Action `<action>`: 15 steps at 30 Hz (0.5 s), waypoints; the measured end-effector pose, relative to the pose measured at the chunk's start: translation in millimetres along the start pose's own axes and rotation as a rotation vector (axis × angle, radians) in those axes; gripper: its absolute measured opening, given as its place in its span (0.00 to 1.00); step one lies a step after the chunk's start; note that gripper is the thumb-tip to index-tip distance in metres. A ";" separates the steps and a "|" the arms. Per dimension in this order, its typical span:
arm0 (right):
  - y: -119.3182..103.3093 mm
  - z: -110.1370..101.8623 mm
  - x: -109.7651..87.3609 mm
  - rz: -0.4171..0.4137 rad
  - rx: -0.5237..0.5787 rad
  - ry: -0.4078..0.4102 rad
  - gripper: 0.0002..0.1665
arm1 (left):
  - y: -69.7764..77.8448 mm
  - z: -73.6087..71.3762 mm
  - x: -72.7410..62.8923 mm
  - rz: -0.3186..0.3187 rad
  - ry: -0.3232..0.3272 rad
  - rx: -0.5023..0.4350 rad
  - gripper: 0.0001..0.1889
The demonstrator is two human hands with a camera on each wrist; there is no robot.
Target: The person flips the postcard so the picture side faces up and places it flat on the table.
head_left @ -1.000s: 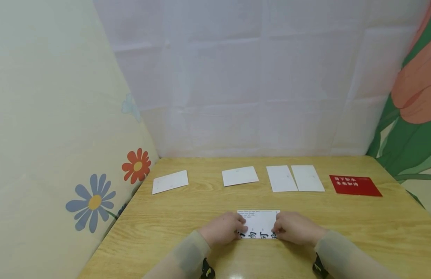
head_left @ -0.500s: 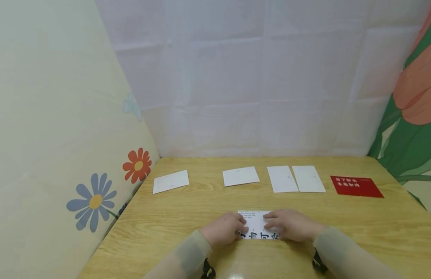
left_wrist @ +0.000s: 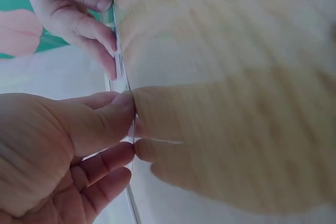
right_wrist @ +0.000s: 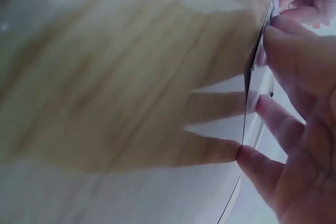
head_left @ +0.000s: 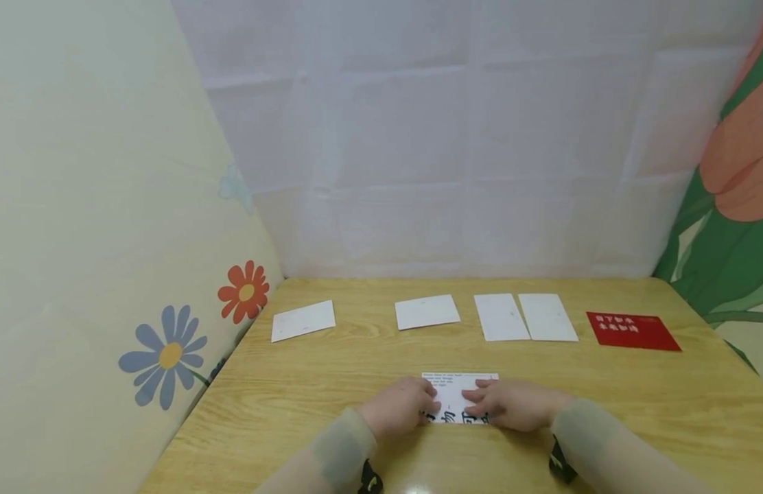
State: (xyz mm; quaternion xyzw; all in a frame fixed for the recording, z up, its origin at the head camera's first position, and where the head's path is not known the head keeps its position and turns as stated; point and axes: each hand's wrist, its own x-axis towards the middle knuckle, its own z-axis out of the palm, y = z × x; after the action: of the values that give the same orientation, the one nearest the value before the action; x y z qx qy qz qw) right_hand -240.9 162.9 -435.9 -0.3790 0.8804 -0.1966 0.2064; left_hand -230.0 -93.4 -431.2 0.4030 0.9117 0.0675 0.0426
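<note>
A white postcard (head_left: 451,398) printed with bold black Chinese characters and small text lies near the front of the table. At its left edge is my left hand (head_left: 400,406), thumb and bent fingertips holding that side. From the right, my right hand (head_left: 523,403) reaches over the card with fingers spread and fairly straight, touching its face and covering part of the characters. In the right wrist view, the fingertips (right_wrist: 249,153) of that hand meet the tabletop, and the card's edge shows as a thin dark line beside the thumb.
Along the back of the wooden table (head_left: 332,363) lie a white card (head_left: 303,321) at left, another white card (head_left: 427,312) in the middle, two upright white cards (head_left: 501,317) side by side, and a red card (head_left: 632,331) with white characters. A white cloth (head_left: 388,137) hangs behind.
My right hand has left its grip on the card's right edge and moved left over the card, fingers spreading. The left hand and the card stay almost where they were.
</note>
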 end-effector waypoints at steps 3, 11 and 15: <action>-1.5 0.4 0.8 0.002 -0.013 0.016 0.27 | 0.2 -0.3 1.6 -0.010 -0.015 0.009 0.15; -4.3 3.4 -0.5 0.022 -0.059 0.028 0.29 | 1.4 2.1 3.2 -0.133 -0.045 0.039 0.18; -3.8 4.6 -2.6 0.016 -0.120 0.034 0.29 | 1.6 -0.5 0.7 -0.241 -0.042 0.069 0.22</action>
State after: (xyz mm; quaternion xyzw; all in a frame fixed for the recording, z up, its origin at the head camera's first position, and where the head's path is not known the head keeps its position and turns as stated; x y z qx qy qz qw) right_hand -234.6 161.6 -437.2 -0.3803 0.8970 -0.1480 0.1699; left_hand -229.4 -91.8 -430.5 0.2930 0.9542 0.0220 0.0556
